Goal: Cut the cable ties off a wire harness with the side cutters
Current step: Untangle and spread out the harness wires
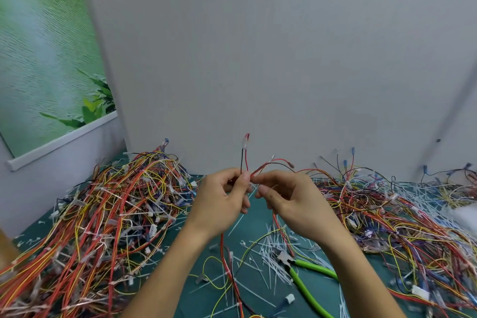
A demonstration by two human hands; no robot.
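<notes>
- The left hand [222,199] pinches the wire harness [245,142] between thumb and fingers. Its grip is closed on the red and black wires, below their white connector.
- The right hand [289,201] holds the same harness just beside it, its grip curled round a red loop.
- The green-handled side cutters [293,270] lie on the counter [320,289] among cut cable ties [268,255].
- More harnesses are heaped to the left [103,214] and right [400,219].
</notes>
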